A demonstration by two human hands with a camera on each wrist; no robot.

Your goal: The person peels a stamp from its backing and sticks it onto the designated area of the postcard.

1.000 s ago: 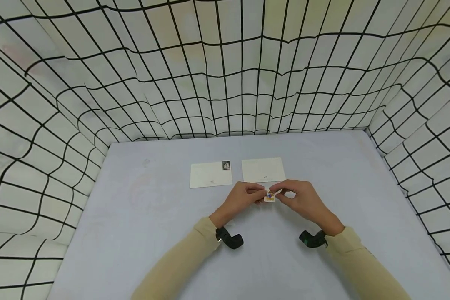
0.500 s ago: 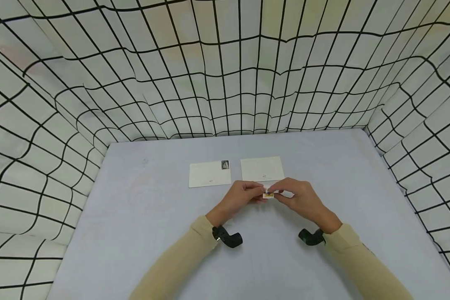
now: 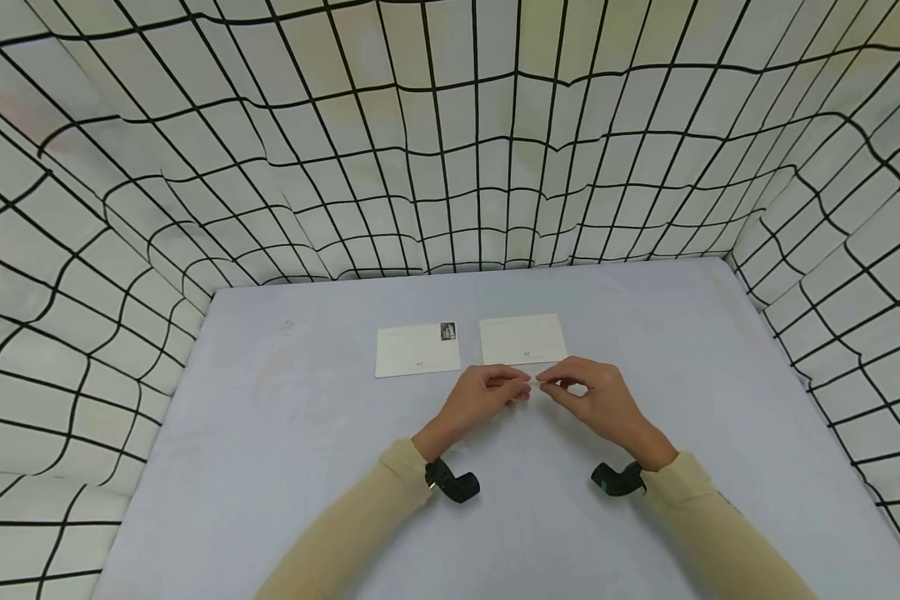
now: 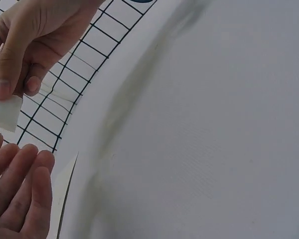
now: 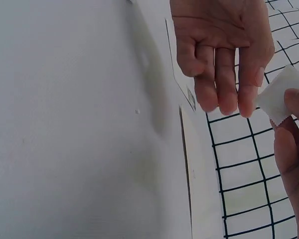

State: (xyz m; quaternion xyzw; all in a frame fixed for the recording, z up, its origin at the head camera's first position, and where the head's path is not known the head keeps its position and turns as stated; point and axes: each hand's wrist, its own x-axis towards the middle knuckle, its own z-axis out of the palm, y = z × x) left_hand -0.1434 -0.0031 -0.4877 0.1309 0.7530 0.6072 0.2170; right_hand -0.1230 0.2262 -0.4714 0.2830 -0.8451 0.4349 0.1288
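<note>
A small postage stamp (image 3: 534,383) with a serrated edge is between my two hands, over the near edge of a blank envelope (image 3: 523,337). My right hand (image 3: 588,392) pinches it between thumb and index finger. The right wrist view shows the pale blank back of the stamp (image 5: 279,97). My left hand (image 3: 487,393) has its thumb and index fingertip at the opposite corner, pinching there, while its other fingers extend beyond. In the left wrist view the right thumb (image 4: 4,74) lies on the stamp (image 4: 7,112), which is cut off by the frame edge.
Another white envelope (image 3: 417,348) lies to the left, bearing a dark stamp (image 3: 447,331) in its upper right corner. Both envelopes rest on a white-covered table (image 3: 307,417). Black netting (image 3: 480,167) over white sheeting encloses the back and sides.
The stamp has tilted: its coloured face showed in the head view one second ago, and now only a thin pale edge shows. Both hands have stayed nearly in place.
</note>
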